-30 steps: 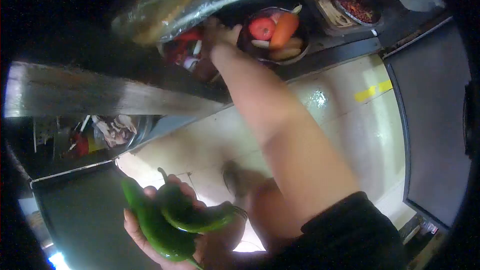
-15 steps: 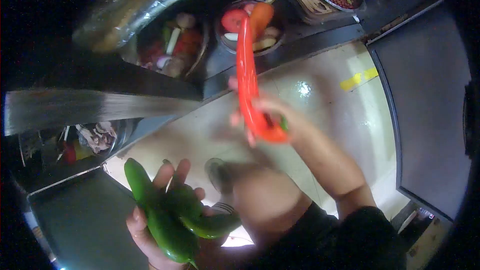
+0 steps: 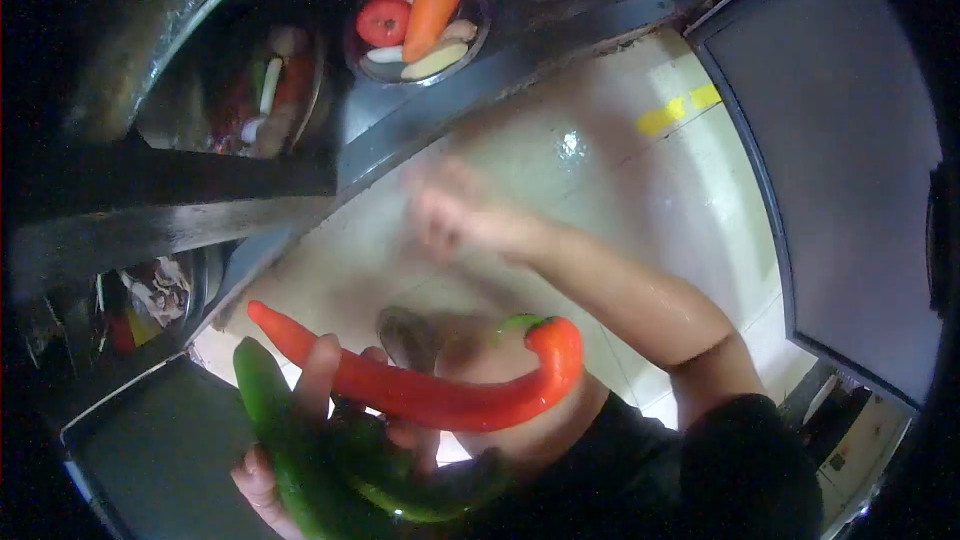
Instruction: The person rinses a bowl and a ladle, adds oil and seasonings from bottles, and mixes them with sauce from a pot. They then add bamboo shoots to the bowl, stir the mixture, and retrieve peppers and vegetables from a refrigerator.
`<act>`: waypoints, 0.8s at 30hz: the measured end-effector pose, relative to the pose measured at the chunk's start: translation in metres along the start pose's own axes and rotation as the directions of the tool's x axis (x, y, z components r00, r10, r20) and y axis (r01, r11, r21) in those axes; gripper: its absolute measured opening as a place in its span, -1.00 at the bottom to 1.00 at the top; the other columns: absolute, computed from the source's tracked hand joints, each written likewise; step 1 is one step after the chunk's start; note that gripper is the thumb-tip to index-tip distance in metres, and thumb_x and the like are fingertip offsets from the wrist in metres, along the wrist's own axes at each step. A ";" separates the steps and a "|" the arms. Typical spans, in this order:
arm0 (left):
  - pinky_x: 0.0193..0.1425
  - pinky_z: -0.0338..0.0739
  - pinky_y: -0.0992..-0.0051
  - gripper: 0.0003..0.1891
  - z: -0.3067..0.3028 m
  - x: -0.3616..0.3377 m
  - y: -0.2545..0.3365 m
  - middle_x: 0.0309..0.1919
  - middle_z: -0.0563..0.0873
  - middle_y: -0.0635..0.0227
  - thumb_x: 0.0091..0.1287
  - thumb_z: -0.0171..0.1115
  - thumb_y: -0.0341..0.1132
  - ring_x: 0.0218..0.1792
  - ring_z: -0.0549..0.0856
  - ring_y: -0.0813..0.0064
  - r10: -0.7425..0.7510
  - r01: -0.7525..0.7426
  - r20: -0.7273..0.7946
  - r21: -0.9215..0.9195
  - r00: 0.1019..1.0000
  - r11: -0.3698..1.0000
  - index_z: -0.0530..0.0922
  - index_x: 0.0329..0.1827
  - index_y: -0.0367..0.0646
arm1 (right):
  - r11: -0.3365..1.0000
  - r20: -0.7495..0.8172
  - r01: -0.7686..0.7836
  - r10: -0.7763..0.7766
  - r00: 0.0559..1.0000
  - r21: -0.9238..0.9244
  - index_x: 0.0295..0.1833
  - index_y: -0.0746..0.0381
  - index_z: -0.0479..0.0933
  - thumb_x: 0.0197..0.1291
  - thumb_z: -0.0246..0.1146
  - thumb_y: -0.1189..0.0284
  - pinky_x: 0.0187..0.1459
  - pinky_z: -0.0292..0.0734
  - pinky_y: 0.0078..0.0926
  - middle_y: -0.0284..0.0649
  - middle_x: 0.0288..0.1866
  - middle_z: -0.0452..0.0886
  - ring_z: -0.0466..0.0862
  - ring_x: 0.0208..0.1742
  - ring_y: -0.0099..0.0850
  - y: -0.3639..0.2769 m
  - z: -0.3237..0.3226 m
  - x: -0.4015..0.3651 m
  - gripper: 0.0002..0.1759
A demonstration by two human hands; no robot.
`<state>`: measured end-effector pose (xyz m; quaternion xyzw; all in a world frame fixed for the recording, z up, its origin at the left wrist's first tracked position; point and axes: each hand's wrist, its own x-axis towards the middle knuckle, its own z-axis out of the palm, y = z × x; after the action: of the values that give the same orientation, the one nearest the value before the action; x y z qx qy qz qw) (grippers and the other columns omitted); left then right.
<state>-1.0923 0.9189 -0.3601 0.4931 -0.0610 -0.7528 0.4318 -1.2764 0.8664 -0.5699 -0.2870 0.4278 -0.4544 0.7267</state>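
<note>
**Red pepper point(image 3: 430, 398) lies across a full hand**

Left hand point(image 3: 318, 380) is clamped on two green peppers point(image 3: 290, 465), with the red one on top. Right hand point(image 3: 450, 215) seems empty, its fingers too blurred to judge. Tomato and carrot remain in the far bowl point(image 3: 476, 40).

A working kitchen.
Metal bowls point(image 3: 415, 15) of tomato, carrot and other vegetables sit on a dark steel counter point(image 3: 520, 50) above a glossy tiled floor point(image 3: 600, 170).
</note>
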 end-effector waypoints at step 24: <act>0.03 0.62 0.27 -0.43 -0.003 0.007 0.023 -0.08 0.66 0.18 0.33 0.11 0.04 -0.09 0.68 0.25 0.078 -0.077 0.043 -0.024 0.996 0.997 0.50 0.22 -0.25 | 0.863 -0.664 0.492 -0.304 0.683 0.112 0.10 0.33 0.45 0.15 0.20 0.49 -0.23 0.72 -0.21 -0.10 -0.09 0.59 0.67 -0.18 -0.27 -0.085 -0.043 0.111 -0.62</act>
<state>-1.0770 0.9013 -0.3546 0.4687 -0.0811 -0.7469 0.4646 -1.3247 0.7293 -0.5615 -0.0999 0.5015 -0.7275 0.4576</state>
